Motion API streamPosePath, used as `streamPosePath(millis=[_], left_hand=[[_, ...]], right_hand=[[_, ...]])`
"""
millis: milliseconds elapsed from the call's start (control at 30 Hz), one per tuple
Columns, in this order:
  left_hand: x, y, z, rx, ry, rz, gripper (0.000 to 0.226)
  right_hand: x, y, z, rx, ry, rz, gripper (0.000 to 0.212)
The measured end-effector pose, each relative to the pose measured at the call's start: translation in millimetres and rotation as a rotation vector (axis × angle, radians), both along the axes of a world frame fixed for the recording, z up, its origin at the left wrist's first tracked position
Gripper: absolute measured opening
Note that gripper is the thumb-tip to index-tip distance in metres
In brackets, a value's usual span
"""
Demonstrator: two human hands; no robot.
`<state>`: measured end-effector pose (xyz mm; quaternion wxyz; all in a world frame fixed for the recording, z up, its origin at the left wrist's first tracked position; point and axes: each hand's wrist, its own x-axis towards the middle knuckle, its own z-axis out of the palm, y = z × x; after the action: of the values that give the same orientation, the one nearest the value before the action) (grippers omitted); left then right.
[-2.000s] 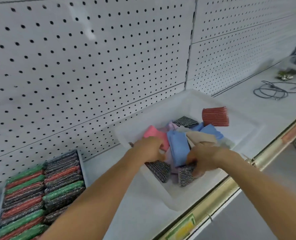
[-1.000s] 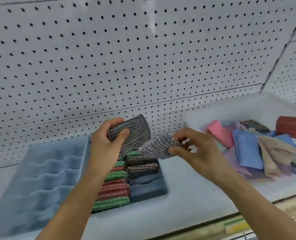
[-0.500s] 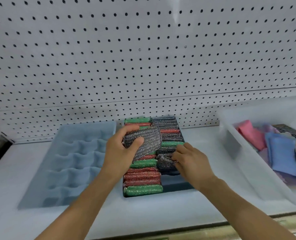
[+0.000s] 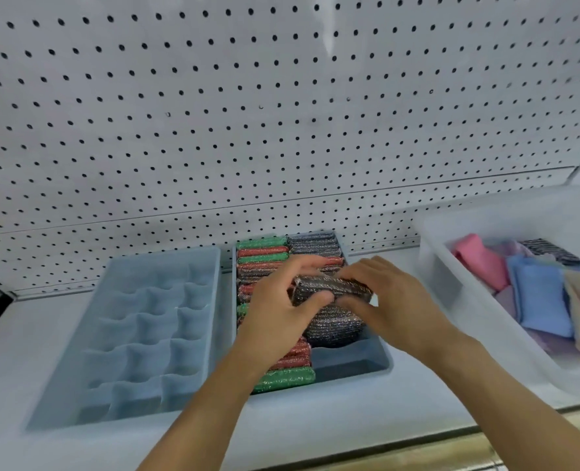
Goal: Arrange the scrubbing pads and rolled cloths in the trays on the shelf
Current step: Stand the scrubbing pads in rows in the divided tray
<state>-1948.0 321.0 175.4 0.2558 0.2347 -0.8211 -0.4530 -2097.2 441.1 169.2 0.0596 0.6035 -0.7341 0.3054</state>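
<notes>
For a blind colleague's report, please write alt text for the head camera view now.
Two hands, left hand and right hand, hold a dark grey scrubbing pad over the right column of a blue tray filled with green, red and grey pads. An empty divided tray sits left of it; a white bin with rolled cloths sits right.

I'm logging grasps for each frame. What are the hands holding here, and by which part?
Both hands grip one dark scrubbing pad above the tray: the left hand at its left end, the right hand along its right side.
</notes>
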Motion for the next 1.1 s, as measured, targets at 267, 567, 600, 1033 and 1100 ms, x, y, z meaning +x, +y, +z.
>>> streamPosePath(millis=[267,567,600,1033,1100], left_hand=[[-14.8,-26.8,-25.7,-0.352,-0.504,-0.244,0.024],[-21.7,-43.1,-43.3,-0.381,-0.471,-0.286,0.012],[-21.7,-44.4,-44.8,-0.361,-0.460,-0.278,0.013],[-17.7,-42.9,-51.1,-0.320,-0.399,-0.261,0.012],[-17.8,-42.2,-48.8,-0.329,-0.421,-0.268,0.012]], right_hand=[[-6.9,36.3,-21.2,0.001,-0.480,-0.078,0.021],[-0.9,15.5,-44.9,0.148,0.205,-0.135,0.030],[1.5,11.4,-45.5,0.160,0.237,-0.136,0.030],[10.1,1.6,-60.0,0.202,0.346,-0.022,0.021],[9.3,-4.1,-62.2,0.238,0.358,-0.016,0.023]])
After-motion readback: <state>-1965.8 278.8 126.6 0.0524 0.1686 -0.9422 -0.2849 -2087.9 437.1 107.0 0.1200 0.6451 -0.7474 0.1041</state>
